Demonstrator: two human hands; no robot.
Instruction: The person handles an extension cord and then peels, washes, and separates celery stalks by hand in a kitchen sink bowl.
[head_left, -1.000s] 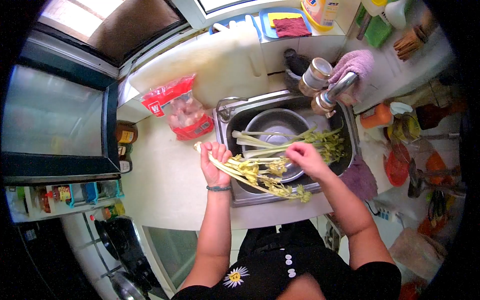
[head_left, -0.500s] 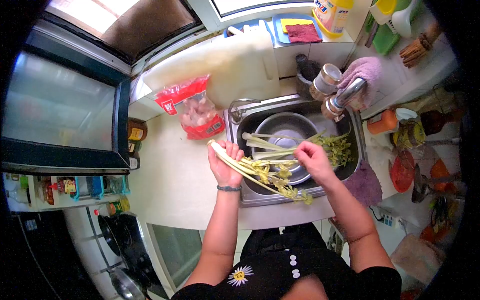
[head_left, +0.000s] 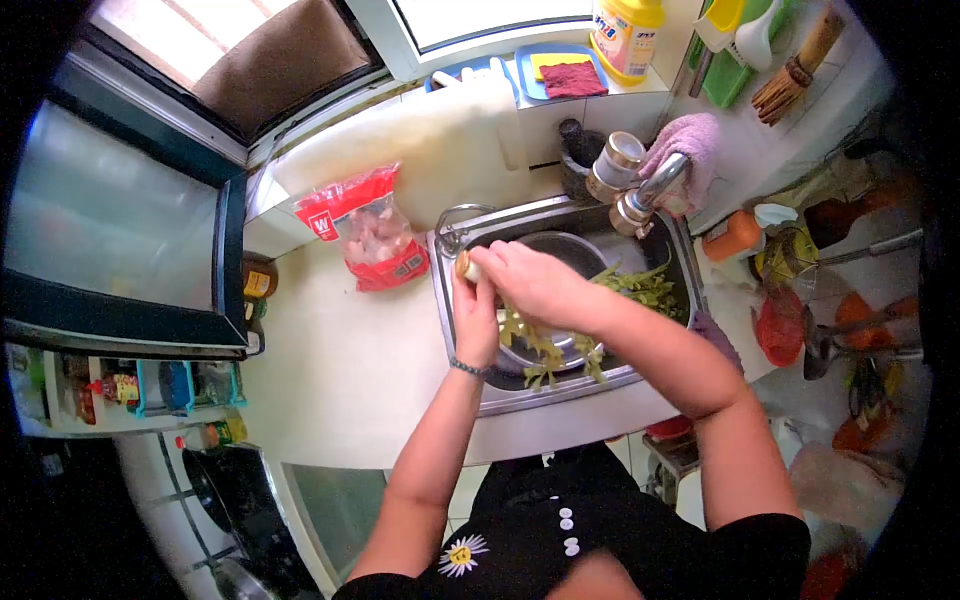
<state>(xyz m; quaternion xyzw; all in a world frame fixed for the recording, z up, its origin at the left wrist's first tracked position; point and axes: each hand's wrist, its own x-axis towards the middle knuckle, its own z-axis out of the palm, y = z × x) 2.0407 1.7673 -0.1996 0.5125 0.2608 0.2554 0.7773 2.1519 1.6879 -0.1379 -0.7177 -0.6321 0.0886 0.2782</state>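
Note:
My left hand [head_left: 475, 328] is wrapped round a bunch of celery [head_left: 540, 350], its pale root end poking out at the top and its yellowish leaves hanging over the sink. Fingers of my right hand [head_left: 535, 285] close on the stalks beside the root end, against the left fingers. Right hand and forearm cover most of the stalks. Below, a round metal basin [head_left: 598, 255] sits in the steel sink [head_left: 445, 335]. More celery leaves [head_left: 650, 290] lie at the basin's right side; their stalks are hidden behind my right hand.
On the counter [head_left: 330, 370] to the left lies a red and clear bag of raw meat [head_left: 378, 235]. A faucet [head_left: 655, 190] with a pink cloth over it stands behind the sink. A stone mortar [head_left: 578, 165] is beside it. Utensils hang at the right.
My right hand has left the loose stalks in the basin and come up and left to the root end. The left hand has raised the celery and turned it more upright.

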